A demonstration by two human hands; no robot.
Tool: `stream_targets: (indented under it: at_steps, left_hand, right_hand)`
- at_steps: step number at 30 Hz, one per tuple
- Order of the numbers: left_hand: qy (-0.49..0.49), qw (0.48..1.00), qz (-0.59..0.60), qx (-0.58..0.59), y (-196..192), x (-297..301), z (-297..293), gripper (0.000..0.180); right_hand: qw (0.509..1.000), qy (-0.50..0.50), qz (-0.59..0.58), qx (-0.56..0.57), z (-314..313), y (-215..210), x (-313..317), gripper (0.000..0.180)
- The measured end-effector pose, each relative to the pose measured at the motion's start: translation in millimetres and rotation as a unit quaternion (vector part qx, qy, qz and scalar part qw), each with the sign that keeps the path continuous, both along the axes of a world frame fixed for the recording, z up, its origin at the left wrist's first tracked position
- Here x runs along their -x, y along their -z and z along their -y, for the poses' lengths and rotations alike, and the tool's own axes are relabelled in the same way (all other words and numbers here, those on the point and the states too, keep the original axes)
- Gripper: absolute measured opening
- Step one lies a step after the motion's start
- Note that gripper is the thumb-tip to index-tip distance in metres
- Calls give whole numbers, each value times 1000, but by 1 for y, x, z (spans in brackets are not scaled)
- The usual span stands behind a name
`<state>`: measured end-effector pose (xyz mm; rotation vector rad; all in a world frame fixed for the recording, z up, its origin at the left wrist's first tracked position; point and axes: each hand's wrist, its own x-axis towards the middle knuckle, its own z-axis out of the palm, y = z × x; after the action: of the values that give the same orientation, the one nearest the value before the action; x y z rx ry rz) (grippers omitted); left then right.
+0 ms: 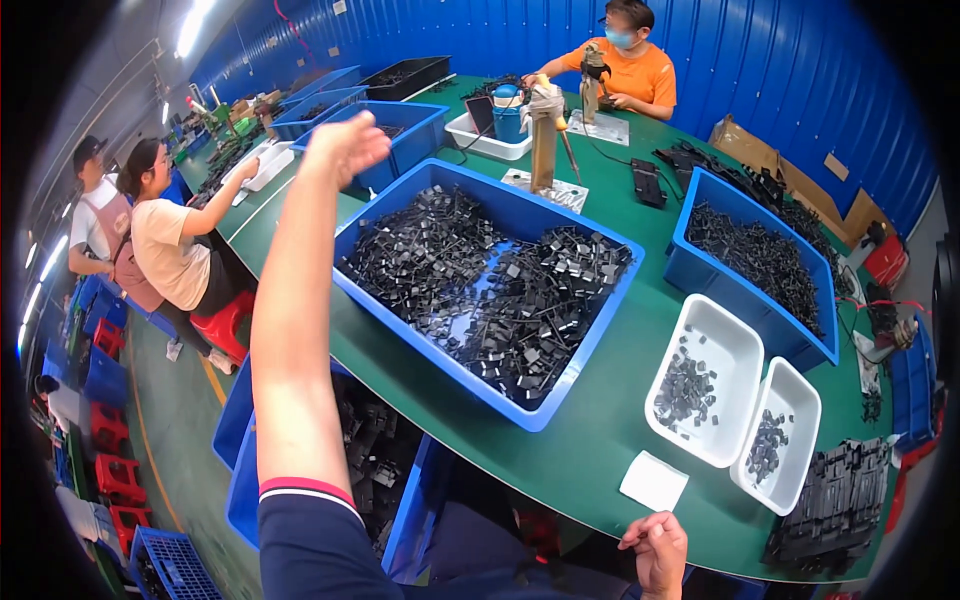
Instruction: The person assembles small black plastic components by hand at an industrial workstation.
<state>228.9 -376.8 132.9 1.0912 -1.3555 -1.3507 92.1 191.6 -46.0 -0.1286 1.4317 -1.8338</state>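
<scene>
Head view only is given, and much of it is bent by the fisheye rim. The left hand point(345, 148) is raised high over the green table point(600, 420), the arm stretched up from a dark sleeve with a red and white cuff. Its fingers are seen loosely curled and empty, though the palm side is turned away and cannot be checked fully. The hand hangs above the near left corner of the large blue bin point(560, 395), which is filled with small black metal parts point(480, 290); no contact with bin or parts is seen.

The right hand point(655, 550) is found low at the table's near edge, closed into a loose fist. Whether anything is pinched inside cannot be told, since the fingers are folded under and the wrist is cut off by the lower edge. Just beyond it a white square pad point(653, 481) is laid flat on the table.

Two white trays point(735, 345) are set side by side to the right, each holding a small heap of dark parts. A second blue bin point(690, 270) stands behind them. A stack of black pieces point(835, 505) at the far right is blurred by the rim. Three other people are seated further off.
</scene>
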Motion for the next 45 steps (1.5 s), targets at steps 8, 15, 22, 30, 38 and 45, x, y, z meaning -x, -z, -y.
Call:
stream_targets:
  at_steps: [8,15,22,30,38,45]
  left_hand:
    - [212,945,236,79,74,28,-110,28]
    - [231,837,395,299,85,34,-137,28]
    - [104,674,615,396,113,13,-95,43]
    - [303,573,681,341,145,32,-107,77]
    - [288,557,718,302,165,35,-86,79]
    - [205,504,744,387,166,39,-74,48]
  right_hand:
    - [980,-196,-37,1,-13,23,24,30]
    - [955,-297,10,-20,-11,27,8,39]
    - [962,-272,-23,-16,-28,40,10,32]
    - [970,-238,-41,-42,-28,40,15,30]
    - [962,-269,-12,-41,-23,41,11,23]
    - [959,-276,-6,-60,-19,39,8,22]
